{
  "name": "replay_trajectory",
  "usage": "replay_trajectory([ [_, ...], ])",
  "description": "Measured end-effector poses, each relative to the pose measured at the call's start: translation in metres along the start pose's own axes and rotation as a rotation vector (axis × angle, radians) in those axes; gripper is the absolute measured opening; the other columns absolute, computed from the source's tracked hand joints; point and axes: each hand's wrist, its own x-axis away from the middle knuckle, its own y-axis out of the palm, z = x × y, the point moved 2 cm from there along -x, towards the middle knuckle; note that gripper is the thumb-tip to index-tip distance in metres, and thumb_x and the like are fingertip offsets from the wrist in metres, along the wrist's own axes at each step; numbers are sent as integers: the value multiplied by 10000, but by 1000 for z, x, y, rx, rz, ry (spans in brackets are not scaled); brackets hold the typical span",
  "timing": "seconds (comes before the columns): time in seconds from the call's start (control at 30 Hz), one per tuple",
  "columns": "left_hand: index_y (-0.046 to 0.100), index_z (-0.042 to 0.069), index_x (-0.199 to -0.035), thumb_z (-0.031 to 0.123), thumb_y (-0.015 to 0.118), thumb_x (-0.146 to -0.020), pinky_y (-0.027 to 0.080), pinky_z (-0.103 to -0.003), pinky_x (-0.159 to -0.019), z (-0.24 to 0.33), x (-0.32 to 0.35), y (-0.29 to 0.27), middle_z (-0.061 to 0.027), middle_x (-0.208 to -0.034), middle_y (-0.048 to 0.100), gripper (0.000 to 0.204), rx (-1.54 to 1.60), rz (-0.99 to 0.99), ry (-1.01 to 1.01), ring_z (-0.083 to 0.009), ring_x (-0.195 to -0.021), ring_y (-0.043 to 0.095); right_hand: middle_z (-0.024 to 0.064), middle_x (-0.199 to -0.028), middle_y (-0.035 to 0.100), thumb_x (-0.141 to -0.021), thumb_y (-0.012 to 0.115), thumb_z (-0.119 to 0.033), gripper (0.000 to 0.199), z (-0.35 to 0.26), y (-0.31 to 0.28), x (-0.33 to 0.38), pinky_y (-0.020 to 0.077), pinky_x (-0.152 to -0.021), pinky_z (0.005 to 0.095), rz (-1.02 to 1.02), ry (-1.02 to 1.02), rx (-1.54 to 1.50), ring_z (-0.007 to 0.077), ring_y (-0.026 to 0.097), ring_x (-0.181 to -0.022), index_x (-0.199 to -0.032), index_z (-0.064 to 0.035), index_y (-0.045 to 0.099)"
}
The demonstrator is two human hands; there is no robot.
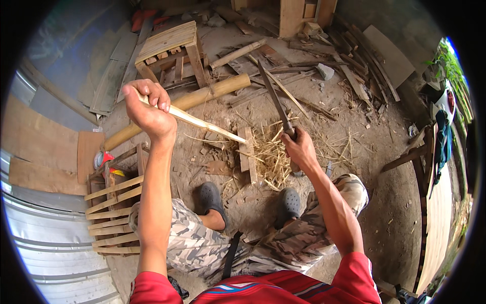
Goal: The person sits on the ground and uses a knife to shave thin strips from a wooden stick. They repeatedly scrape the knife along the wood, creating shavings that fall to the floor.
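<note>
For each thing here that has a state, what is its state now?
Left hand: raised, closed around the stick.
Stick: held up, its pointed tip slanting down to the right.
Right hand: closed on the knife handle.
Knife: held, blade pointing away, apart from the stick.
Bamboo pole: lying on the ground.
Shavings: piled loose before the feet.
Stool: upright.

The left hand (pixel 148 109) hides the butt of the bamboo stick (pixel 202 123). The right hand (pixel 299 147) covers the knife (pixel 273 99) handle. Left of the stool (pixel 169 50), the long bamboo pole (pixel 192 99) passes behind that hand.
</note>
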Motion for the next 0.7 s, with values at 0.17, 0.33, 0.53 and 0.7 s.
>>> replay_trajectory([
  [0.17, 364, 125, -753, 542, 428, -968, 253, -222, -410, 19, 16, 5, 10, -592, 321, 474, -10, -5, 50, -80, -445, 274, 158, -757, 619, -896, 630, -325, 359, -14, 6, 27, 494, -662, 410, -156, 11, -194, 246, 645, -746, -1027, 0, 551],
  [0.33, 351, 130, -747, 486, 423, -973, 267, -215, -433, 12, 39, -10, 5, -617, 321, 428, 10, 66, 14, -81, -503, 304, 125, -741, 623, -900, 637, -304, 350, -43, 11, 66, 490, -583, 398, -210, -10, -50, 230, 613, -620, -1055, -7, 537],
  [0.53, 338, 114, -763, 439, 458, -962, 295, -243, -476, 14, 60, -18, -12, -625, 315, 399, 79, -125, 51, -112, -524, 306, 169, -683, 625, -873, 664, -328, 350, -43, 83, 152, 494, -600, 424, -198, -41, -199, 292, 648, -633, -974, -10, 558],
  [0.7, 335, 104, -770, 431, 498, -936, 269, -245, -452, 27, 71, -33, -23, -621, 328, 401, 75, -143, 104, -117, -495, 302, 206, -632, 592, -859, 687, -328, 322, -64, 124, 177, 478, -573, 463, -186, -64, -225, 422, 617, -611, -877, -31, 563],
])
